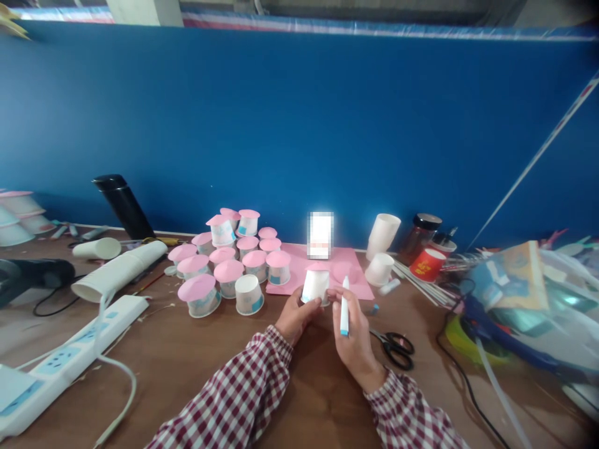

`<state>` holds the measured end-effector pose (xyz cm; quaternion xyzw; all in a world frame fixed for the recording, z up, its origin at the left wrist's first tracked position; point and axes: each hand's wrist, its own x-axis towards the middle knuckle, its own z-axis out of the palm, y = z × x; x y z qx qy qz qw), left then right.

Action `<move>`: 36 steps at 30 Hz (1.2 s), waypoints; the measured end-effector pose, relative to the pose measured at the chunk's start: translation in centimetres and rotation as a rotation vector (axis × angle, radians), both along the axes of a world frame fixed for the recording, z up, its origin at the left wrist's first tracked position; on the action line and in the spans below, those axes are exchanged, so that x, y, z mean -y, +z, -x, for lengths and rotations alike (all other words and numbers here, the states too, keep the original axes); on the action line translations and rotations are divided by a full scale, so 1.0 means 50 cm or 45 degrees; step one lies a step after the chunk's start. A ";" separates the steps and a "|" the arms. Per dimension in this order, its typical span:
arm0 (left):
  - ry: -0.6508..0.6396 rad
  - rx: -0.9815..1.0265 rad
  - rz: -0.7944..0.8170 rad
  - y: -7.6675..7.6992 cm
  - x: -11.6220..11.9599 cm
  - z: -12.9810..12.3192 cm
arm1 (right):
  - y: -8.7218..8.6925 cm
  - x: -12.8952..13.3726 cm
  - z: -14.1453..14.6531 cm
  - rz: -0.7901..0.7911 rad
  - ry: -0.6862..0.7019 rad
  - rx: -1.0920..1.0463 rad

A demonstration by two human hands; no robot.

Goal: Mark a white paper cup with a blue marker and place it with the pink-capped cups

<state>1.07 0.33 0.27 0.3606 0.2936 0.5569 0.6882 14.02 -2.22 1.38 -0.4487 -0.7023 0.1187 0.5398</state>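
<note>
A white paper cup (316,285) with a pink paper top stands upside down near the middle, and my left hand (298,313) is closed round its lower left side. My right hand (352,333) holds a white marker (345,312) with a light blue end, its fingertips close to the cup's right side. Behind the cup lies a pink sheet (289,282) with a pink disc (345,271) on it. Several cups with pink tops (229,277) stand to the left, beside one upside-down cup without a top (249,295).
Black scissors (397,349) lie right of my right hand. Farther right are a red cup (427,264), white sticks (423,284) and clear plastic bags. On the left are a power strip (70,362), stacked paper cups (121,268) and a black bottle (124,206). A blue partition (299,125) rises behind.
</note>
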 end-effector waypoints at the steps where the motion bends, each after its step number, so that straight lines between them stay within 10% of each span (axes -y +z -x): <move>1: -0.001 0.000 0.003 -0.001 0.000 0.000 | 0.000 0.000 0.000 -0.005 0.000 0.001; 36: -0.003 -0.001 -0.001 0.007 0.003 0.001 | -0.001 0.001 0.000 0.022 0.014 -0.015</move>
